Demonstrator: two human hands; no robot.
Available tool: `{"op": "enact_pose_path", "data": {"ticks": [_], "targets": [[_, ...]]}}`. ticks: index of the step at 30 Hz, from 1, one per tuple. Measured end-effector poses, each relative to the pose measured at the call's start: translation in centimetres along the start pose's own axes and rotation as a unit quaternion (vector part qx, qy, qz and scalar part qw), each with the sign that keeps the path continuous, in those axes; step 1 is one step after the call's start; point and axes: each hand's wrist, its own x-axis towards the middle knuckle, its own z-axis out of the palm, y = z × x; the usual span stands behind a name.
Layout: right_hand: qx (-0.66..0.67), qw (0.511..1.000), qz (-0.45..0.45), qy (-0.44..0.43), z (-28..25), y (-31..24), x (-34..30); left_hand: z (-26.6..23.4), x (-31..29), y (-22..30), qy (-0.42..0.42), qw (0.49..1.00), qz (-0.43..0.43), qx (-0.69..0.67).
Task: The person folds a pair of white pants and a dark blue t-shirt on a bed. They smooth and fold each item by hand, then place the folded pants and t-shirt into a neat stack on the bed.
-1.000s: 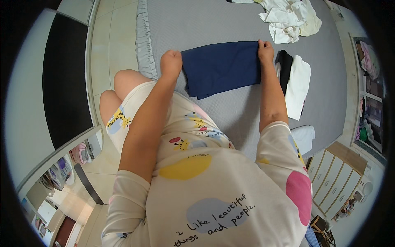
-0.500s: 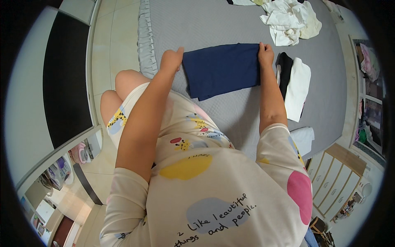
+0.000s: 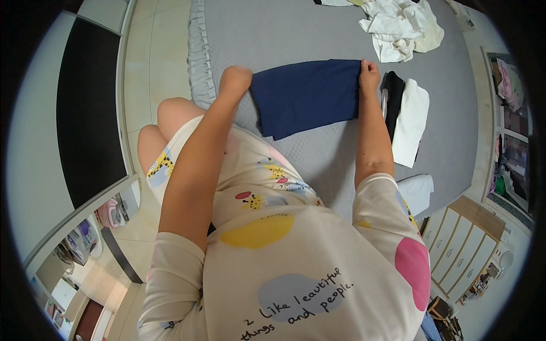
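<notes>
A folded navy blue garment (image 3: 310, 98) lies spread on the grey quilted bed cover; its exact kind does not show. At its far left corner my left hand (image 3: 235, 81) is closed, pinching the cloth's edge. The far right corner is gripped by my right hand (image 3: 369, 77), fingers closed over it. Between the two hands the far edge runs almost straight, and the near edge rests on the bed. Just right of my right forearm lie a black folded garment (image 3: 393, 102) and a white folded garment (image 3: 412, 122), side by side.
A loose heap of white clothes (image 3: 395, 28) sits at the far right of the bed (image 3: 273, 28). A pale folded cloth (image 3: 416, 193) lies near the bed's right edge. A drawer chest (image 3: 463, 244) stands beyond it. Tiled floor (image 3: 162, 51) borders the bed's ruffled left side.
My left hand has closed more tightly at the garment's left corner, its raised finger now curled in. The garment and my right hand have barely moved.
</notes>
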Motion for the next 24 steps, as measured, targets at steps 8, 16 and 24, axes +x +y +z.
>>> {"op": "enact_pose_path", "data": {"ticks": [8,16,24], "targets": [[0.030,0.999,0.038,0.011,-0.4,0.6,-0.2,-1.4,-5.8,5.9,0.105,0.846,-0.296,-0.431],[-0.184,0.983,0.026,0.011,-0.4,-3.6,-1.2,-1.5,-5.3,6.2,0.141,0.966,-0.164,-0.141],[-0.309,0.902,-0.302,-0.012,2.1,-11.7,-10.3,-0.9,-7.3,10.5,0.120,0.923,0.317,0.182]]}}
